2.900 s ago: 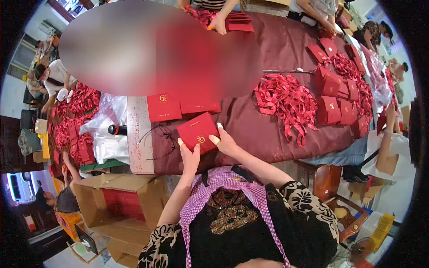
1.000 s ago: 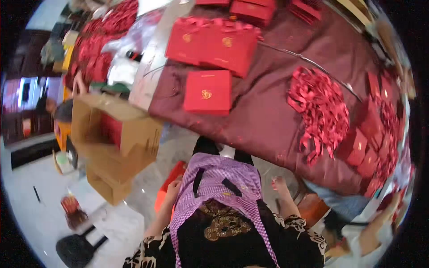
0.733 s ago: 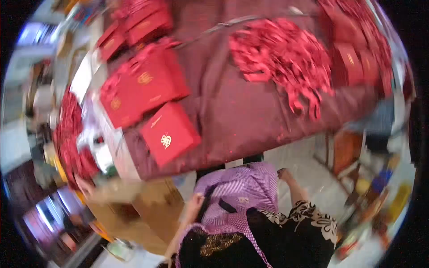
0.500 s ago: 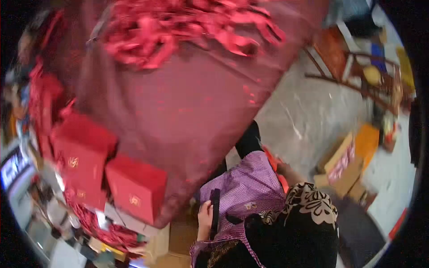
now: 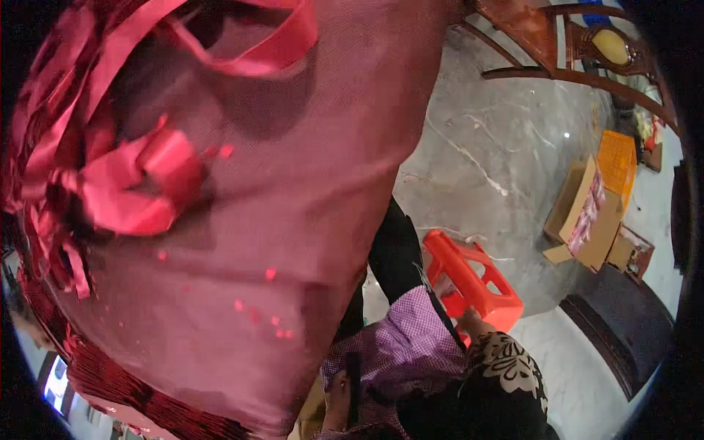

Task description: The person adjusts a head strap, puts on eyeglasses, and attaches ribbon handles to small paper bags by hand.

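Note:
My left hand (image 5: 337, 392) is low beside the purple checked apron (image 5: 418, 330), next to a black strap (image 5: 353, 378). Its fingers look curled, but shadow hides what they hold, if anything. Over the near edge of a red plastic stool (image 5: 500, 304) is my right hand (image 5: 473, 321); its fingertips are hidden, so its grip is unclear. The dark red cloth-covered table (image 5: 293, 183) rises along my left side. Loops of red ribbon (image 5: 139, 183) lie on the cloth, close to the camera, among small red scraps (image 5: 271, 274).
A wooden chair (image 5: 572, 77) stands at the upper right. Beyond the stool are an open cardboard box (image 5: 601, 227), an orange crate (image 5: 617, 161) and a dark piece of furniture (image 5: 631, 315). Grey marbled floor (image 5: 506, 161) lies between them.
The view has swung right and nearer the table; the red boxes have left the view. The box held by both my hands 2.9 seconds ago was let go onto the table. The stool shows more fully.

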The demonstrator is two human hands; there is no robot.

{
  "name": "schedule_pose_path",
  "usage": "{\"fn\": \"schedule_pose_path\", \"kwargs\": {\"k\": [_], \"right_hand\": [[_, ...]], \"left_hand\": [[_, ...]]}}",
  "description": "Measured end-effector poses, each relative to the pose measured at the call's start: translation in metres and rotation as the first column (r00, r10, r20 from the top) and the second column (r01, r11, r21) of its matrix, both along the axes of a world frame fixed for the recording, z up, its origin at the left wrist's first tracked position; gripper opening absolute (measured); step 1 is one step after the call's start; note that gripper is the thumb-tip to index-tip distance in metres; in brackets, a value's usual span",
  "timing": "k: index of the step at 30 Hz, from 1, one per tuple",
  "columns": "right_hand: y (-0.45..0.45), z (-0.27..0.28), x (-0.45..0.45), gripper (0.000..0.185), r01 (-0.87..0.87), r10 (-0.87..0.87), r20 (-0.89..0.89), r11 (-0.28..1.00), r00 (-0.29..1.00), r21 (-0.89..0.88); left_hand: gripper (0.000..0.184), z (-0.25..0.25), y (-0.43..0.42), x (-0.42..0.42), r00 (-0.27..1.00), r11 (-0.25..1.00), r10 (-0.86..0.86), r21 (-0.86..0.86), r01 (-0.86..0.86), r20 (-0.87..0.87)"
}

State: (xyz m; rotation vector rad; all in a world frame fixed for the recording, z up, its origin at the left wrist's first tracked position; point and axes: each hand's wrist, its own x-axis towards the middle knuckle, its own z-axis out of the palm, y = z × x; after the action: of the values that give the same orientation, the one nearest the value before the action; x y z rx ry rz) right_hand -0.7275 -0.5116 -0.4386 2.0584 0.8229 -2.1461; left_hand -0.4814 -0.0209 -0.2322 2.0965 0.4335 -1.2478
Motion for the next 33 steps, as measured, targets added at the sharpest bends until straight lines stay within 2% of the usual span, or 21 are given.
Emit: {"fn": "schedule_pose_path", "kwargs": {"k": [2, 7, 14, 16, 17, 18, 20, 22, 24, 26, 27, 31, 33], "right_hand": [[-0.005, 0.005, -0.003, 0.040, 0.044, -0.055, -0.162, 0.997, 0.985, -0.068], [-0.007, 0.022, 0.011, 0.030, 0.080, -0.085, -0.135, 0.996, 0.987, -0.041], [0.005, 0.011, 0.032, 0.019, 0.131, -0.132, -0.026, 0.991, 0.991, -0.008], [0.006, -0.002, 0.020, 0.018, 0.131, -0.131, 0.053, 0.991, 0.990, 0.014], [0.000, -0.011, -0.028, 0.019, 0.005, -0.049, 0.400, 0.994, 0.915, 0.110], [-0.001, -0.053, -0.058, 0.019, 0.014, -0.061, 0.407, 0.993, 0.911, 0.117], [0.012, -0.099, -0.067, 0.018, 0.097, -0.121, 0.383, 0.992, 0.916, 0.083], [0.016, -0.104, -0.076, 0.018, 0.164, -0.169, 0.331, 0.986, 0.928, 0.044], [0.012, -0.082, -0.077, 0.019, 0.228, -0.215, 0.279, 0.974, 0.936, -0.013], [0.030, -0.050, 0.022, 0.015, 0.198, -0.209, 0.123, 0.976, 0.970, 0.093], [0.028, -0.039, 0.060, 0.015, 0.225, -0.230, 0.089, 0.972, 0.969, 0.068], [0.022, 0.018, 0.191, 0.013, 0.409, -0.406, 0.114, 0.913, 0.907, 0.000], [0.021, 0.050, 0.251, 0.013, 0.564, -0.551, 0.151, 0.824, 0.821, -0.055]], "left_hand": [[0.025, -0.006, -0.008, 0.005, 1.000, 1.000, -0.002, 0.001, 0.002, -0.025], [0.025, -0.005, -0.019, 0.018, 0.997, 1.000, 0.017, 0.014, -0.016, -0.070], [0.024, -0.017, -0.019, 0.042, 0.996, 0.996, 0.014, 0.084, -0.007, -0.091], [0.023, -0.021, -0.017, 0.049, 0.996, 0.995, 0.002, 0.100, 0.008, -0.090], [0.023, -0.023, -0.016, 0.054, 0.996, 0.994, -0.004, 0.109, 0.014, -0.091], [0.023, -0.024, -0.013, 0.057, 0.996, 0.993, -0.009, 0.116, 0.020, -0.092], [0.023, -0.020, -0.006, 0.059, 0.994, 0.991, -0.011, 0.134, 0.026, -0.105], [0.023, -0.013, 0.001, 0.060, 0.993, 0.989, -0.008, 0.149, 0.025, -0.116], [0.022, -0.002, 0.006, 0.065, 0.993, 0.988, -0.008, 0.151, 0.027, -0.121], [0.022, 0.011, 0.008, 0.075, 0.994, 0.988, 0.008, 0.152, 0.009, -0.112], [0.022, 0.018, 0.010, 0.080, 0.994, 0.988, 0.019, 0.152, -0.003, -0.105], [0.022, 0.048, 0.010, 0.104, 0.993, 0.982, 0.107, 0.164, -0.097, -0.054], [0.021, 0.068, 0.001, 0.111, 0.985, 0.972, 0.171, 0.167, -0.164, -0.028]]}}
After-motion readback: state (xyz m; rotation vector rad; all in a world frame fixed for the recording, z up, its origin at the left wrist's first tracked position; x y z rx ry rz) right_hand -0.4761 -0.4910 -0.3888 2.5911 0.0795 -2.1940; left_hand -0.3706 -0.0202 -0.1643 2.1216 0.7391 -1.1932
